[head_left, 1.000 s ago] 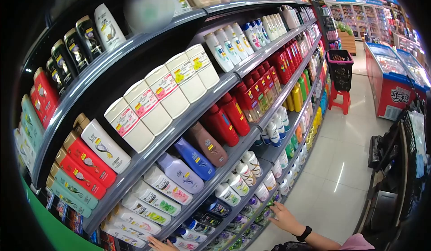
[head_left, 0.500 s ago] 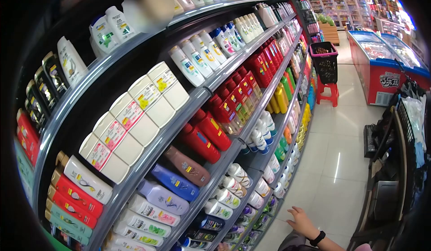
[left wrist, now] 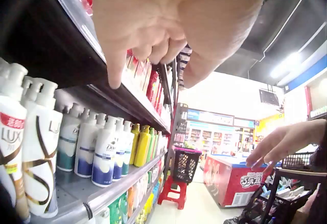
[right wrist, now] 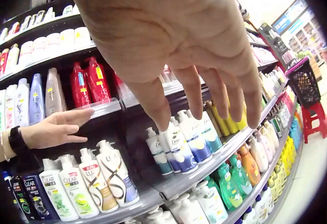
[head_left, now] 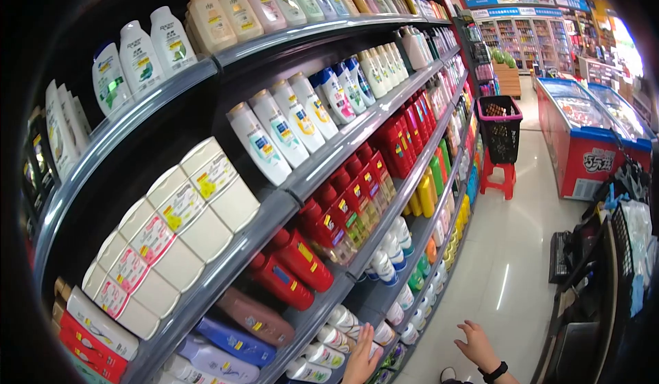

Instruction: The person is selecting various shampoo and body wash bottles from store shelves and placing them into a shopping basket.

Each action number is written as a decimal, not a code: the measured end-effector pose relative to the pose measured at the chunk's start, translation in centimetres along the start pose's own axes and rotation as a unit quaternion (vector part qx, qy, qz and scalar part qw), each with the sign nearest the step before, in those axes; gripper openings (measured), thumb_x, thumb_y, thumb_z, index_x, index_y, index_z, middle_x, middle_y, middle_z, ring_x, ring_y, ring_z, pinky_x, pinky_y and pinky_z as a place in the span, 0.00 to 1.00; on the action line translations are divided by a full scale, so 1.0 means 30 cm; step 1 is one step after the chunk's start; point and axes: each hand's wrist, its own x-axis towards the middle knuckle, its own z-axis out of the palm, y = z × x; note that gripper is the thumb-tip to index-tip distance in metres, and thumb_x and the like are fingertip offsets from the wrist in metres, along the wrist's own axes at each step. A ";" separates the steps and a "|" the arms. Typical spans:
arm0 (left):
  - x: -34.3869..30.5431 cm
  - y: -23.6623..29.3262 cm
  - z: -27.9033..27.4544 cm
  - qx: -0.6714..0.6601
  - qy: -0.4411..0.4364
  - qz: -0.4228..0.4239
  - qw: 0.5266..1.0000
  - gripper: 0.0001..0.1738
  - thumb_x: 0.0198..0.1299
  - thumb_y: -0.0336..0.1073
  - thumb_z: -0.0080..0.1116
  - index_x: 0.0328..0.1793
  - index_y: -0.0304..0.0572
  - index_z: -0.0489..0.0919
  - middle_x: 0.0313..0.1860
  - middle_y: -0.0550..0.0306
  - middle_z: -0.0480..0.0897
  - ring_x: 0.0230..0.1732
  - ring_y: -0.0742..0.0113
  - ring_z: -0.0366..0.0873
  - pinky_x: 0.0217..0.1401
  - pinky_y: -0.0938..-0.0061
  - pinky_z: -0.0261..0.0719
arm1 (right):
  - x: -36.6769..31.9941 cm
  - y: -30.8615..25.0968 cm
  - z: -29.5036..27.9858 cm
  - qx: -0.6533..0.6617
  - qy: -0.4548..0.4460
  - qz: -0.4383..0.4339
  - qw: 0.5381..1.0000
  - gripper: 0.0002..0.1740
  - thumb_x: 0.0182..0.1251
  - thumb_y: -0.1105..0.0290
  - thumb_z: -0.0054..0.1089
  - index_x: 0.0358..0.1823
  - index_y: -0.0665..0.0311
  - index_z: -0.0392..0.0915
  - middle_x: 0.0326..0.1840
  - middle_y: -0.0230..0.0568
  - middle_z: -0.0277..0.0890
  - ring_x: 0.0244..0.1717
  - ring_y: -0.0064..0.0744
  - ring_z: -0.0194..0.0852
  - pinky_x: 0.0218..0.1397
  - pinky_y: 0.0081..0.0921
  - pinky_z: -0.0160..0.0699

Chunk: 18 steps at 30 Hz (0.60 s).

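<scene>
My left hand [head_left: 364, 358] is at the front of the shelves, its fingers extended and holding nothing. In the right wrist view, the left hand [right wrist: 59, 129] reaches along the grey shelf edge [right wrist: 106, 108], fingertips right at that edge, above white LUX pump bottles [right wrist: 113, 175]. My right hand [head_left: 478, 349], a black band at its wrist, is over the aisle with its fingers loosely spread and nothing in them. From the right wrist, the fingers hang in front of white and blue Dove pump bottles [right wrist: 180, 147], apart from the shelf in the head view.
Tubs with pink and yellow labels [head_left: 171, 226] and red bottles [head_left: 302, 260] fill the middle shelves. Down the aisle, a black basket [head_left: 500, 133] sits on a red stool [head_left: 497, 179]. A red freezer [head_left: 576, 157] and a dark rack [head_left: 590, 301] line the right side.
The left hand has come from the bottom edge up and right along the shelves. The right hand has moved away from the lower shelf, over the aisle. The head view has shifted along the shelving.
</scene>
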 end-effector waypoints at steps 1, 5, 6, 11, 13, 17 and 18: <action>0.043 0.033 -0.018 -0.013 0.026 -0.010 1.000 0.39 0.60 0.31 0.54 0.74 0.28 0.50 0.75 0.31 0.48 0.77 0.41 0.43 0.75 0.59 0.47 | 0.044 -0.010 -0.022 -0.006 -0.001 -0.005 1.000 0.25 0.55 0.68 0.64 0.55 0.68 0.71 0.60 0.63 0.66 0.62 0.58 0.62 0.65 0.42 0.65; 0.174 0.084 -0.046 0.059 0.100 -0.051 0.992 0.36 0.64 0.30 0.50 0.75 0.30 0.49 0.75 0.34 0.49 0.76 0.41 0.45 0.74 0.59 0.50 | 0.182 0.015 -0.047 -0.007 -0.007 -0.019 1.000 0.25 0.55 0.68 0.64 0.54 0.68 0.71 0.60 0.61 0.66 0.62 0.57 0.63 0.65 0.41 0.65; 0.200 0.086 -0.047 0.047 0.114 -0.050 0.991 0.36 0.64 0.30 0.50 0.75 0.29 0.49 0.75 0.34 0.49 0.76 0.41 0.46 0.74 0.59 0.50 | 0.208 0.020 -0.050 -0.006 -0.013 -0.020 1.000 0.25 0.55 0.68 0.64 0.54 0.68 0.71 0.60 0.61 0.66 0.62 0.57 0.63 0.64 0.41 0.65; 0.299 0.021 0.017 -0.044 0.198 -0.068 0.977 0.39 0.59 0.30 0.54 0.74 0.27 0.50 0.75 0.31 0.47 0.76 0.37 0.42 0.75 0.58 0.48 | 0.314 0.044 -0.059 -0.003 -0.043 -0.022 0.999 0.24 0.55 0.68 0.64 0.54 0.67 0.72 0.61 0.61 0.66 0.62 0.57 0.63 0.64 0.41 0.66; 0.321 0.008 0.035 -0.048 0.196 -0.082 0.976 0.39 0.59 0.29 0.53 0.74 0.26 0.48 0.75 0.30 0.46 0.76 0.35 0.41 0.75 0.57 0.47 | 0.346 0.087 -0.040 0.003 -0.041 -0.020 0.999 0.24 0.54 0.67 0.64 0.53 0.67 0.72 0.60 0.61 0.66 0.62 0.57 0.63 0.64 0.41 0.66; 0.370 0.077 -0.006 0.029 0.194 -0.108 0.975 0.36 0.63 0.30 0.51 0.74 0.29 0.50 0.75 0.33 0.50 0.76 0.41 0.46 0.74 0.59 0.49 | 0.422 0.154 -0.028 0.022 -0.068 -0.017 0.997 0.25 0.54 0.66 0.65 0.53 0.66 0.73 0.60 0.62 0.67 0.62 0.58 0.63 0.64 0.42 0.66; 0.378 0.070 0.002 0.037 0.195 -0.119 0.973 0.36 0.63 0.30 0.51 0.74 0.29 0.50 0.75 0.33 0.50 0.76 0.40 0.46 0.74 0.59 0.49 | 0.447 0.163 -0.035 0.023 -0.078 -0.023 0.996 0.25 0.54 0.66 0.66 0.53 0.66 0.73 0.60 0.62 0.67 0.62 0.58 0.63 0.64 0.42 0.66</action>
